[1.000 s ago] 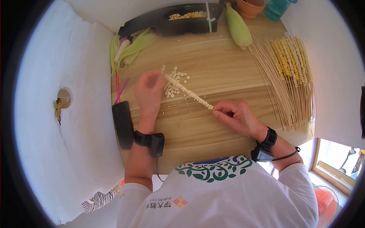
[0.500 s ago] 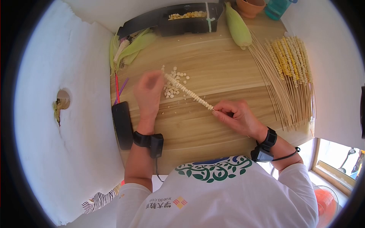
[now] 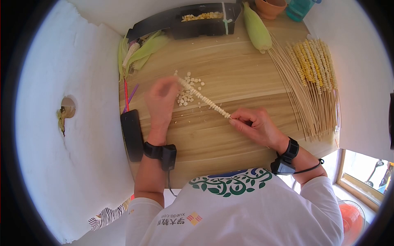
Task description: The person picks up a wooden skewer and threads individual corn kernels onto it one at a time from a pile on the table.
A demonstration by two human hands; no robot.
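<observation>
Right of the loose kernels (image 3: 185, 99), our right hand (image 3: 256, 125) should steady the skewer (image 3: 208, 101) it pinches (left hand (image 3: 160, 96): blurred, can't tell).

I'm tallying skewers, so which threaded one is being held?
The pale skewer, its near end in the right hand; the other threaded skewers lie bunched farther right.

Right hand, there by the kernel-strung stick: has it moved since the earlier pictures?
No. Judged against the husk-covered corn, which lies in the same spot throughout, the right hand shows no visible shift in any direction.
</observation>
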